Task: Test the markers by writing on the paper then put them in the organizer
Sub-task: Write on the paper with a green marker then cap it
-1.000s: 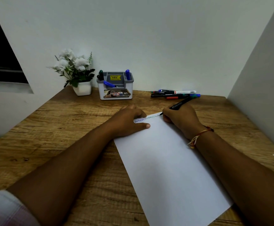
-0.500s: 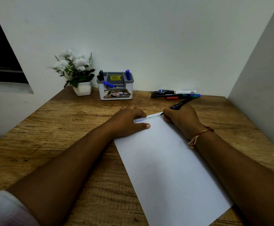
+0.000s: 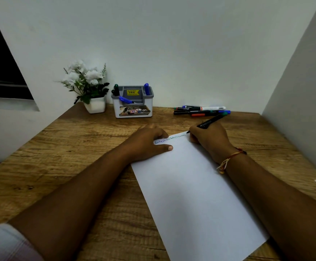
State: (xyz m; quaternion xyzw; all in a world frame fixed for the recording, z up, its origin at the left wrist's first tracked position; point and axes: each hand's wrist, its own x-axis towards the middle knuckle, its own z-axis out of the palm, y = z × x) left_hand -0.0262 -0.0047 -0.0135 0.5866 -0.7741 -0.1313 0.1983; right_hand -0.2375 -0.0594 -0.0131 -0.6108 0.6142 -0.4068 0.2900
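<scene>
A white sheet of paper [image 3: 194,189] lies slanted on the wooden table, with a line of blue and green scribbles along its far edge. My left hand [image 3: 147,142] rests flat on the sheet's far left corner. My right hand [image 3: 208,138] grips a black marker [image 3: 210,122], its tip on the paper's far right corner. A grey and white organizer [image 3: 133,106] stands at the back and holds a few blue and dark markers. A pile of loose markers [image 3: 200,111] lies at the back right.
A white pot of white flowers [image 3: 91,91] stands left of the organizer against the wall. A side wall [image 3: 300,91] closes off the table's right. Bare wooden tabletop [image 3: 59,157] stretches to the left of the paper.
The marker tip has crept slightly to the right along the paper's far edge. My left hand has stayed in place on the sheet.
</scene>
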